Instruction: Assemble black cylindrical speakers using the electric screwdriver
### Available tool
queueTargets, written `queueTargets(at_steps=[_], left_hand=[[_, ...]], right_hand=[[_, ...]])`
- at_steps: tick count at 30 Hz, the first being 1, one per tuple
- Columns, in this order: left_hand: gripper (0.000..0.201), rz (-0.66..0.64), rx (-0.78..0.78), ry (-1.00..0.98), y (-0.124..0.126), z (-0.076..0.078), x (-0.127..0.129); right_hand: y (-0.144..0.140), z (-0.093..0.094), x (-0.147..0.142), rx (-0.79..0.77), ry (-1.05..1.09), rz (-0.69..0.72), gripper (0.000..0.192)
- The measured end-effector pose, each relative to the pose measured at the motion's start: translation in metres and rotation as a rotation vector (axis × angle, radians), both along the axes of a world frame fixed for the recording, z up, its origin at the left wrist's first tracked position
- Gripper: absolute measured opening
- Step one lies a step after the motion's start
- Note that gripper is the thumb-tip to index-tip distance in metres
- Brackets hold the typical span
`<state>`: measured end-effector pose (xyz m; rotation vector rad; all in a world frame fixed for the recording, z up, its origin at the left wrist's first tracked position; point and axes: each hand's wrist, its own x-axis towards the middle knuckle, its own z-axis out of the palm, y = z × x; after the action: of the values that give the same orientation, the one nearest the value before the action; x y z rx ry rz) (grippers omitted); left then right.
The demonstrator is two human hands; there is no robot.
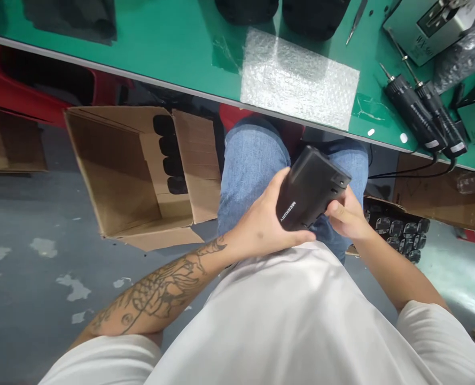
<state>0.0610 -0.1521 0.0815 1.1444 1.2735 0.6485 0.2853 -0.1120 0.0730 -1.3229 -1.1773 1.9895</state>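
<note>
Above my lap I hold a black rectangular device (pixel 312 187) with rounded corners and pale lettering that reads MERKURY. It is tilted, with one end toward the bench. My left hand (pixel 271 219) is closed round its left and lower side, thumb along the near edge. At the right edge my right hand (pixel 346 212) grips the device near its corner, thumb and fingers bent against it. Small openings show at that corner. The fingers beneath the device are hidden.
On the green bench (pixel 173 48) lie a bubble-wrap sheet (pixel 297 77), black cases (pixel 313 16) and two electric screwdrivers (pixel 415 115). An open carton (pixel 121 171) with several black pieces stands left of my legs. Another batch of black parts (pixel 401 230) sits at the right.
</note>
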Motion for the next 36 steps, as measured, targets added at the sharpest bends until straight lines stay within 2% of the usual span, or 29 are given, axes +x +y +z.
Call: queueTargets(at_steps=[3, 10, 13, 16, 24, 28, 31, 34, 36], left_hand=[[0.135, 0.048, 0.081, -0.007, 0.011, 0.007, 0.010], [0.113, 0.030, 0.044, 0.027, 0.011, 0.014, 0.027], [0.117, 0.000, 0.024, 0.054, 0.011, 0.011, 0.030], [0.119, -0.018, 0.031, 0.053, 0.013, 0.008, 0.032], [0.117, 0.023, -0.043, 0.020, 0.008, 0.010, 0.039], [0.119, 0.015, -0.042, -0.018, 0.008, 0.004, 0.038], [0.119, -0.001, -0.006, -0.029, 0.009, 0.000, 0.040], [0.117, -0.018, 0.056, 0.035, 0.010, 0.000, 0.049], [0.119, -0.061, 0.096, 0.110, 0.010, 0.000, 0.058]], right_hand=[[-0.005, 0.006, 0.001, 0.022, 0.019, 0.027, 0.138], [-0.007, 0.029, 0.011, 0.135, -0.151, -0.030, 0.127], [-0.010, 0.032, 0.017, 0.128, -0.229, -0.048, 0.132], [-0.012, 0.033, 0.020, 0.129, -0.281, -0.029, 0.127], [-0.022, 0.033, 0.016, 0.120, -0.244, -0.090, 0.117], [-0.014, 0.038, 0.026, 0.145, -0.318, -0.037, 0.115], [-0.004, 0.045, 0.039, 0.121, -0.347, 0.059, 0.111], [0.003, 0.053, 0.053, 0.039, -0.350, 0.142, 0.115], [0.004, 0.055, 0.064, 0.056, -0.376, 0.176, 0.111]])
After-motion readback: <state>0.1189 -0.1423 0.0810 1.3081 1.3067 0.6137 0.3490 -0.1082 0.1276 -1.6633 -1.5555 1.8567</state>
